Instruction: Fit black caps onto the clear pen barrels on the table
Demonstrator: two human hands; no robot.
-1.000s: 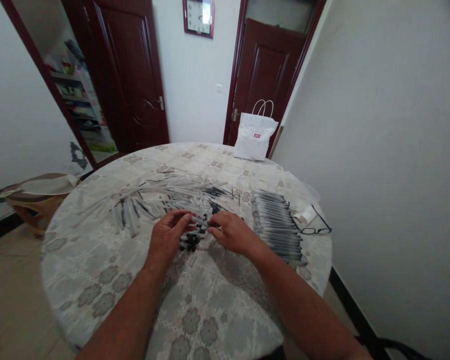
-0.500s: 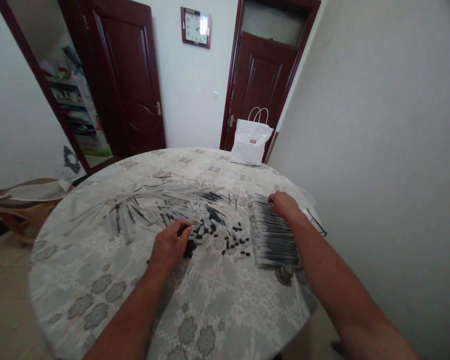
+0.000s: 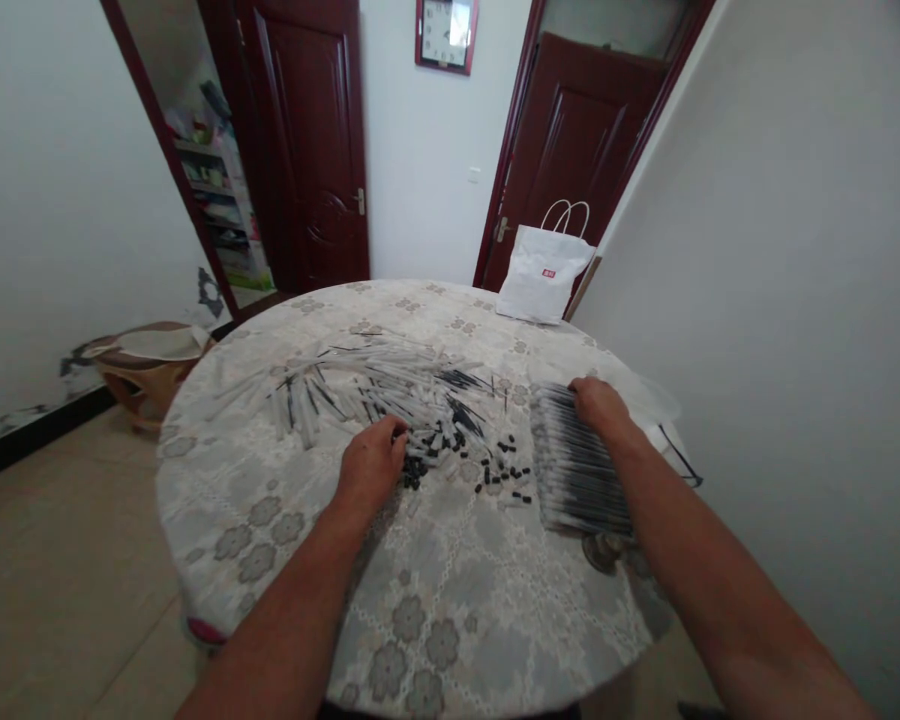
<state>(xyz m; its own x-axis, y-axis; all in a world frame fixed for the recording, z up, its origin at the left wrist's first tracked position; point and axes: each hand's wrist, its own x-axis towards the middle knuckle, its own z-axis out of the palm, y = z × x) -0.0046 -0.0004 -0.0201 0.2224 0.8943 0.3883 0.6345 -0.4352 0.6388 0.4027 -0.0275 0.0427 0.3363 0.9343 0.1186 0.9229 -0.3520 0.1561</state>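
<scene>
My right hand (image 3: 601,405) is closed at the far end of a neat row of clear pens with dark middles (image 3: 574,460). Its fingertips pinch the farthest pen, most of which the hand hides. On the left, my left hand (image 3: 373,462) has its thumb and fingers curled together beside a heap of small black caps (image 3: 414,472). Whatever its fingertips hold is too small to make out. Beyond it lies a loose spread of clear pen barrels (image 3: 390,370), with dark thin refills (image 3: 466,418) among them. More black caps (image 3: 495,475) are scattered between my hands.
Everything lies on a round table with a flowered cloth (image 3: 450,580). A small round metallic object (image 3: 601,552) sits at the row's near end. A white paper bag (image 3: 544,275) stands at the back. A wooden stool (image 3: 146,365) is at the left, a wall (image 3: 795,300) at the right.
The view has swung left, so everything appears farther right. Both hands keep about the same places, the right at the pen row and the left by the caps.
</scene>
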